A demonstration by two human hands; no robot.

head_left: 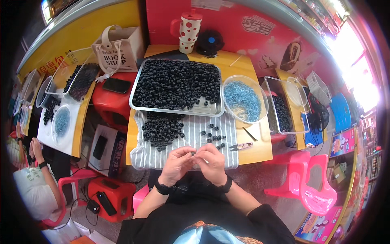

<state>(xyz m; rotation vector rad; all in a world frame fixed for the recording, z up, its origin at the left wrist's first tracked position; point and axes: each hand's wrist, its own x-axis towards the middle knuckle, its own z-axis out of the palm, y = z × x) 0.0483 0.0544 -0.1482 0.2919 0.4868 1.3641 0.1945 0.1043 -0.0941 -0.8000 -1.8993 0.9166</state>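
My left hand (177,163) and my right hand (211,162) meet above the near edge of a grey-striped cloth (191,138). Both are closed, fingertips pinched together; a speck of something dark shows between them, too small to name. Beyond my left hand lies a heap of small black ring-like pieces (160,132). A looser scatter of the same pieces (210,132) lies beyond my right hand. Behind them stands a metal tray (178,109) full of black pieces. A round clear tub (265,106) with tiny pale-blue bits is at its right.
Small snips (242,146) and dark tweezers (249,134) lie right of the cloth. A polka-dot tumbler (189,32) stands at the back. Red stools (111,97) flank the left, a pink chair (300,179) the right. At far left, another person (36,183) sits by a table.
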